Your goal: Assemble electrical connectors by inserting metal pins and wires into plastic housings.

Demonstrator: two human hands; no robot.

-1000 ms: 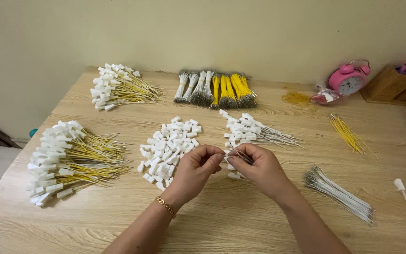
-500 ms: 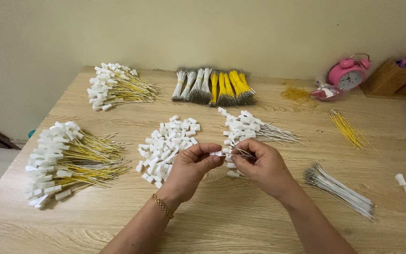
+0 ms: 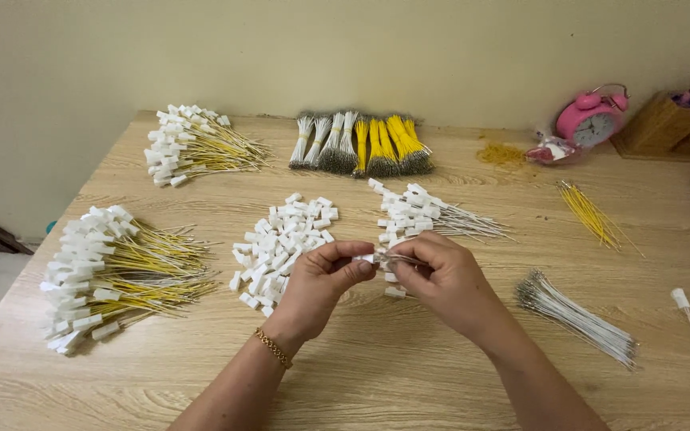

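Wooden table (image 3: 377, 383): both hands have been lifting slightly; left hand (image 3: 321, 279) pinching a white plug (image 3: 367, 258), right hand (image 3: 441, 275) apparently feeding in a thin wire (image 3: 406, 259).

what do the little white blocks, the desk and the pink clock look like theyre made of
White blocks: probably moulded plastic, going by the matte, uniform white and sharp edges. Desk: pale wood or wood-look laminate; grain lines show, though the flat, even sheen leaves it open. Pink clock: likely painted metal or glossy plastic, judging by its smooth pink shell; too small to tell which.
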